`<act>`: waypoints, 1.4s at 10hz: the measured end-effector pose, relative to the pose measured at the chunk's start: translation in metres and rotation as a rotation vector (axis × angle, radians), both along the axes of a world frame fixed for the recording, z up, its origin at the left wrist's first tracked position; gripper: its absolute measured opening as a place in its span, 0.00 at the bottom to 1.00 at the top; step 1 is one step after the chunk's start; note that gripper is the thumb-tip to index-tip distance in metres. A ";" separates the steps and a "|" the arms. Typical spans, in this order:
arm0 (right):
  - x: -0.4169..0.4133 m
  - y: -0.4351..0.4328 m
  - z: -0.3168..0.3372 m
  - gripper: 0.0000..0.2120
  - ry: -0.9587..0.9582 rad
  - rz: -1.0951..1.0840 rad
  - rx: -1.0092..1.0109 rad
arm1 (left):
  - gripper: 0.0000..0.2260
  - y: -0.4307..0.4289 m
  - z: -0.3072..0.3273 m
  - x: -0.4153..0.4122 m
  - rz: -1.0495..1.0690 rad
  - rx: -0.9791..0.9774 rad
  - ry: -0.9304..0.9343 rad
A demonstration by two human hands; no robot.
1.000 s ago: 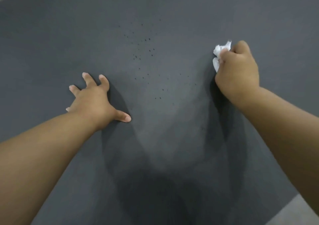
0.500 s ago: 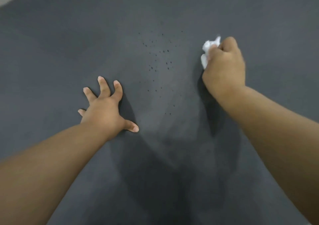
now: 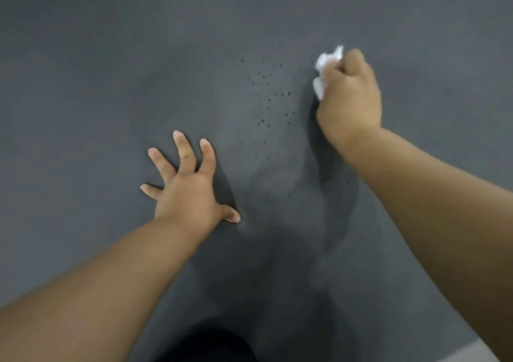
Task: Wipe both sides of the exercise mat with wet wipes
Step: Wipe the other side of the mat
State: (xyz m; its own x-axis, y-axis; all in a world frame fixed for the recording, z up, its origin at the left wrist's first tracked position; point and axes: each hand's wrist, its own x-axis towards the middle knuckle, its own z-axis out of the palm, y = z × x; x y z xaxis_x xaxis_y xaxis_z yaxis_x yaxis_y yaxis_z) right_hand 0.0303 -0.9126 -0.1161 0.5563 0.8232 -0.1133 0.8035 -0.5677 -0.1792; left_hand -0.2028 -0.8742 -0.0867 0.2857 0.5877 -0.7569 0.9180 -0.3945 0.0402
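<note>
**A:** What does the mat look like?

**B:** The mat (image 3: 83,84) is dark grey and matte. It lies flat and fills nearly the whole view, under both arms. Soft shadows of the arms darken it toward the near middle.

**A:** Anything on its surface?

**B:** A loose scatter of small dark specks (image 3: 269,97) sits in the middle, between the two hands. I cannot tell whether they are drops, dirt or pits.

**A:** And the hands, left to right?

**B:** The left hand (image 3: 188,192) rests palm down on the mat, fingers spread wide and thumb out to the right. It holds nothing. To the right of the specks, the right hand (image 3: 349,97) is curled into a fist round a crumpled white wipe (image 3: 324,64). The wipe pokes out at the top and left of the fist, just beside the nearest specks. That hand is a little blurred and low at the mat. Whether the wipe touches the surface I cannot tell.

**A:** Counts?

**B:** One mat, two hands and one wipe. The specks are too many and too fine to count. A pale strip of floor (image 3: 483,350) shows at the lower right corner. One dark rounded shape (image 3: 211,345) sits at the bottom edge, and I cannot tell what it is.
</note>
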 end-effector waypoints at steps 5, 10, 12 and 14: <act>0.014 -0.008 0.029 0.20 0.028 -0.049 -0.162 | 0.54 0.005 0.005 0.003 -0.080 -0.073 0.027; 0.048 -0.147 0.039 0.11 0.217 0.001 -0.092 | 0.56 -0.005 0.007 -0.001 0.106 0.055 -0.062; 0.072 -0.202 0.042 0.11 0.234 -0.019 0.047 | 0.45 -0.028 0.011 0.019 0.172 0.163 -0.085; 0.119 -0.254 0.053 0.24 -0.120 0.025 0.119 | 0.34 -0.101 0.013 0.055 -0.078 0.135 -0.220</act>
State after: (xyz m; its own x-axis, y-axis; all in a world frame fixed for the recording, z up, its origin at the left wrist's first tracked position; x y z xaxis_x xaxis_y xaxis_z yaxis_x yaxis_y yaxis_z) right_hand 0.1494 -1.1668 -0.0628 0.5393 0.8405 0.0523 0.8367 -0.5278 -0.1460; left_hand -0.1481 -0.9755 -0.0739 0.4833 0.6488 -0.5878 0.8596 -0.4791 0.1779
